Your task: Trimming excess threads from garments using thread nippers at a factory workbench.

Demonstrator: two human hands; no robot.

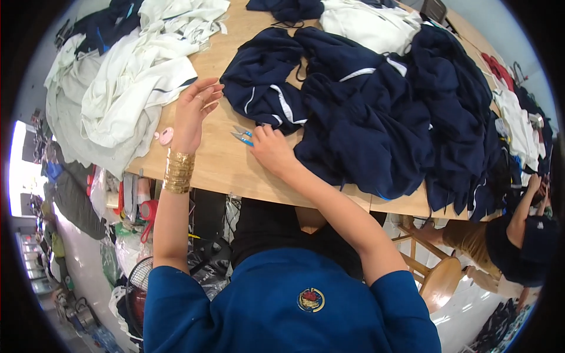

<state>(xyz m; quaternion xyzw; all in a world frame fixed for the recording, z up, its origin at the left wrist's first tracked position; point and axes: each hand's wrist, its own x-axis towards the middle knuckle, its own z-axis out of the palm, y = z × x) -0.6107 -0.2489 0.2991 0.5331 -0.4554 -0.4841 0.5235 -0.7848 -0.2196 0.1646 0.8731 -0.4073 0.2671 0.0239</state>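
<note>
My left hand (199, 106), a gold bangle stack (178, 170) on its wrist, is raised over the table's left part. Its fingers are loosely bent and apart, with nothing in them. My right hand (272, 148) is closed at the near edge of a navy garment (259, 73) with white piping. Blue-handled thread snips (242, 136) stick out on its thumb side, blades pointing left; my fingers hide part of the grip. A pink oval object (166, 136) lies on the wooden table (218, 170), left of my left forearm.
White garments (129, 88) are heaped at the left, draping over the table edge. A big pile of navy garments (371, 123) covers the right, with a white one (371, 23) behind. A wooden stool (441, 282) and another person (518, 235) are at the right.
</note>
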